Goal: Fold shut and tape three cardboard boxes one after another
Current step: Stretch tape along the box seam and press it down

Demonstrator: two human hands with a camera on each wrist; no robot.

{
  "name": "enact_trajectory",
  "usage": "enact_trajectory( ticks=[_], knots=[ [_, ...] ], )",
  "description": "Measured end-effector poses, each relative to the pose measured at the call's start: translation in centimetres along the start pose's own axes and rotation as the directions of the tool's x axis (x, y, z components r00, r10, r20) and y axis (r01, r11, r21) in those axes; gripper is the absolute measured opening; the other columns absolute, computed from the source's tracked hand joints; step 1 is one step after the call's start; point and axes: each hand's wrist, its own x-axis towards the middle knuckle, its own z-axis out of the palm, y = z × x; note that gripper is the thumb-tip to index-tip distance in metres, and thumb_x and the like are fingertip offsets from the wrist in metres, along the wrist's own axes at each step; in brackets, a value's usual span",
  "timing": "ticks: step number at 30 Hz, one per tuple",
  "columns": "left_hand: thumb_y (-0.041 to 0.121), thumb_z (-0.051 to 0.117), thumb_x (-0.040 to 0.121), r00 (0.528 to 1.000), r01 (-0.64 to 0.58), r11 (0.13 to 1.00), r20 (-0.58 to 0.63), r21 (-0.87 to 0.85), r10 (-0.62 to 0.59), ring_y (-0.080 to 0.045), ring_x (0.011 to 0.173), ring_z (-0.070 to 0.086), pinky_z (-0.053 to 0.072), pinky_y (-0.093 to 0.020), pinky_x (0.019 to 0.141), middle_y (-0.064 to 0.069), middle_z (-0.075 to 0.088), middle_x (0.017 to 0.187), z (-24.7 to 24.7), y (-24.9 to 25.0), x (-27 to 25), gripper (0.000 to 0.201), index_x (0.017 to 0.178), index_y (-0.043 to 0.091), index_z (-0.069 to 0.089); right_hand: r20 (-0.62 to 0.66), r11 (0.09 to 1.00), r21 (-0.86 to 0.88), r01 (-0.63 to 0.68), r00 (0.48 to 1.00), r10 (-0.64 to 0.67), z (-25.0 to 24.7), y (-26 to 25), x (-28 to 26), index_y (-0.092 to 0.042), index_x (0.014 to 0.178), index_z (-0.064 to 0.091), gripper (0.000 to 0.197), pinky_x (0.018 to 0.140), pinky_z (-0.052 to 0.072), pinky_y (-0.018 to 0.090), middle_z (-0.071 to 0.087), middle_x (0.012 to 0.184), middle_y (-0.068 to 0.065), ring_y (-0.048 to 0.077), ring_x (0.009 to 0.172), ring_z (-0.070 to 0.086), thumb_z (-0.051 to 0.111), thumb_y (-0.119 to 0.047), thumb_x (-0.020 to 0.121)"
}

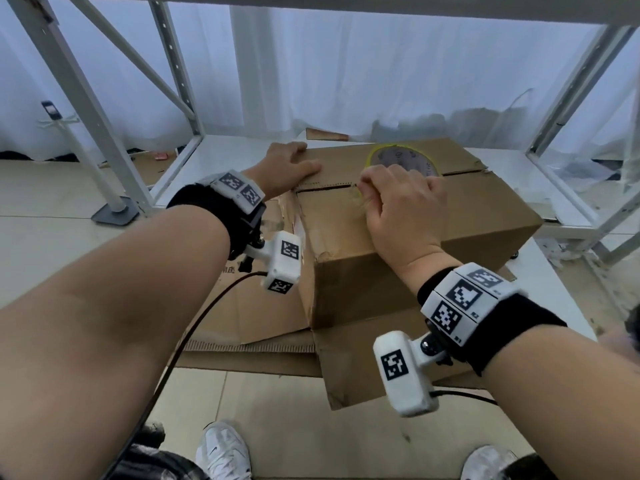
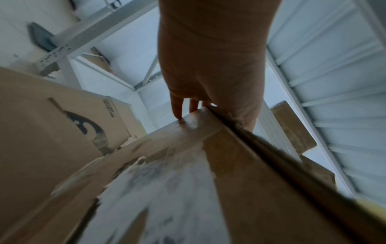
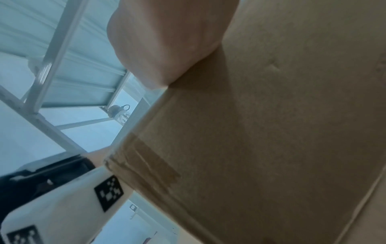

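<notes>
A brown cardboard box [image 1: 415, 237] stands in front of me with its top flaps folded down; the seam [image 1: 325, 187] between them runs left to right. My left hand [image 1: 287, 164] lies flat on the far flap at the box's left end, its fingers [image 2: 177, 109] reaching over the edge. My right hand [image 1: 401, 202] rests on the near flap with fingers curled, pinching a strip of clear tape at the seam. A yellow-rimmed tape roll [image 1: 398, 157] lies just behind that hand. In the right wrist view only the palm [image 3: 167, 41] and the box side [image 3: 271, 132] show.
Flattened cardboard [image 1: 249, 306] and another box [image 1: 346, 368] lie under and in front of this one. A printed box [image 2: 62, 132] stands to the left. White metal shelving [image 1: 104, 140] frames the space, and a wrist cable [image 1: 194, 323] hangs down. My shoes [image 1: 221, 452] are below.
</notes>
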Motion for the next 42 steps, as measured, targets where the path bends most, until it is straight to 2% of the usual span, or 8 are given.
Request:
enact_trajectory(
  ticks=[6,12,20,25,29,33,38,42],
  knots=[
    [0.033,0.057,0.093,0.998,-0.059,0.992,-0.006,-0.107,0.059,-0.024,0.123,0.041,0.034,-0.037,0.108,-0.008,0.034,0.136,0.5,0.2,-0.8,0.035,0.126,0.022,0.052,0.013,0.996,0.033,-0.087,0.996,0.087,0.2,-0.5,0.3,-0.021,0.094,0.065,0.014,0.076,0.029,0.036,0.064,0.082,0.000,0.026,0.075,0.056,0.051,-0.026,0.095],
    [0.038,0.056,0.093,0.990,-0.137,0.990,0.037,-0.044,0.139,-0.016,0.111,0.040,0.031,-0.030,0.103,-0.002,0.036,0.128,-0.2,-0.7,-1.4,0.030,0.122,0.028,0.056,0.030,0.992,0.047,-0.116,0.993,0.114,0.4,-0.4,0.2,-0.023,0.094,0.065,0.016,0.077,0.029,0.036,0.064,0.084,-0.001,0.026,0.078,0.056,0.050,-0.028,0.096],
    [0.033,0.048,0.099,0.983,-0.165,0.986,0.079,-0.026,0.166,-0.012,0.123,0.036,0.023,-0.025,0.108,-0.003,0.033,0.141,-0.6,-1.7,-1.8,0.036,0.134,0.026,0.052,0.129,0.994,0.017,-0.104,0.987,0.101,-0.2,0.7,0.7,-0.022,0.101,0.064,0.021,0.080,0.030,0.037,0.066,0.091,0.000,0.026,0.083,0.057,0.044,-0.029,0.098],
    [0.026,0.039,0.101,0.991,-0.112,0.992,0.064,-0.053,0.115,-0.014,0.144,0.012,0.008,-0.020,0.105,-0.003,0.012,0.156,1.5,-1.0,-2.3,0.039,0.140,0.024,0.044,0.210,0.990,-0.047,-0.132,0.968,0.139,-0.2,0.9,1.1,-0.023,0.106,0.061,0.024,0.086,0.028,0.037,0.064,0.100,-0.001,0.025,0.093,0.055,0.040,-0.032,0.100],
    [0.040,0.037,0.100,0.986,-0.138,0.989,0.090,-0.047,0.142,-0.014,0.141,0.017,0.011,-0.023,0.107,0.001,0.016,0.153,2.0,-0.6,-3.7,0.042,0.139,0.025,0.043,0.223,0.984,-0.055,-0.171,0.958,0.179,-0.1,0.8,1.6,-0.023,0.108,0.060,0.025,0.087,0.027,0.035,0.064,0.104,0.000,0.026,0.098,0.054,0.039,-0.032,0.100],
    [0.056,0.050,0.090,0.975,-0.180,0.979,0.150,0.094,0.165,-0.018,0.144,0.013,0.011,-0.032,0.113,0.002,0.007,0.159,1.5,-0.9,-4.9,0.061,0.144,0.032,0.035,0.291,0.988,-0.079,-0.136,0.944,0.154,0.0,0.8,1.9,-0.023,0.109,0.060,0.024,0.087,0.027,0.037,0.064,0.106,0.000,0.026,0.100,0.054,0.039,-0.032,0.100],
    [0.053,0.056,0.088,0.981,-0.180,0.983,0.080,0.024,0.177,-0.015,0.141,0.022,0.017,-0.027,0.108,0.006,0.014,0.157,1.8,-1.1,-5.2,0.055,0.138,0.032,0.044,0.454,0.997,0.022,-0.070,0.889,0.053,-1.5,0.5,5.3,-0.019,0.109,0.059,0.021,0.089,0.034,0.037,0.065,0.109,0.004,0.027,0.103,0.057,0.043,-0.029,0.100],
    [0.049,0.058,0.089,0.982,-0.181,0.983,0.055,-0.035,0.182,-0.013,0.139,0.025,0.018,-0.021,0.104,0.009,0.018,0.155,2.3,-1.5,-5.0,0.049,0.134,0.032,0.049,0.647,0.991,0.135,0.006,0.756,-0.093,-3.2,-0.4,10.2,-0.016,0.107,0.059,0.025,0.073,0.036,0.032,0.060,0.091,0.000,0.023,0.089,0.054,0.040,-0.029,0.101]
  ],
)
